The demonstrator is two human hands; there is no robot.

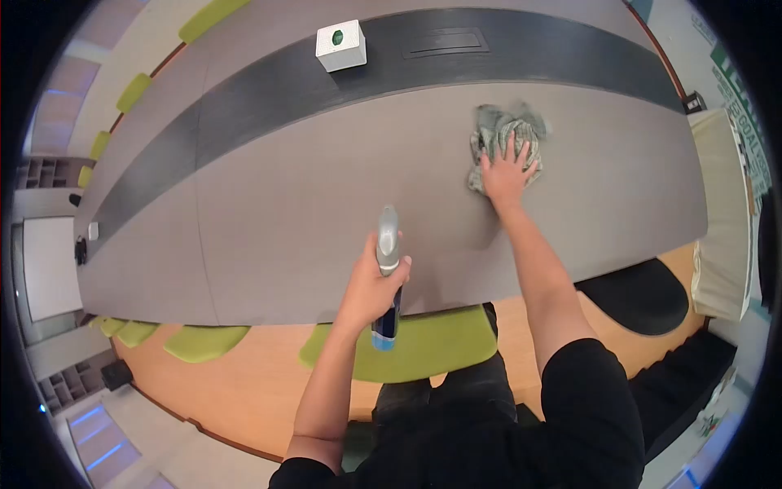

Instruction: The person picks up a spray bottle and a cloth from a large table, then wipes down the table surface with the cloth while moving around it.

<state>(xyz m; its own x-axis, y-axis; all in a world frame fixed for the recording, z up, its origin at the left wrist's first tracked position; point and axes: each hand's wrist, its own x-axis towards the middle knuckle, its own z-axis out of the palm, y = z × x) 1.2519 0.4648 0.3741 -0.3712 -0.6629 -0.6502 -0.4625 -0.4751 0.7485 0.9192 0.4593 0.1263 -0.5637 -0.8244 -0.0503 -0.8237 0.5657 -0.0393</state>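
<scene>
My left hand [376,281] is wrapped round the neck of a spray bottle [388,232], in front of my body near the table's front edge. The bottle has a grey spray head, a dark body and a light blue base, and stands roughly upright. Further out to the right, my right hand [507,173] lies flat with fingers spread on a crumpled grey-green patterned cloth [489,130]. The cloth rests on the brownish-grey table [326,179]; its far edge is blurred.
A white tissue box [341,47] stands on the dark strip along the table, left of a flush panel [446,42]. A green chair [407,349] is just before me, with a black chair [639,297] to the right. More green chairs [204,342] line the left.
</scene>
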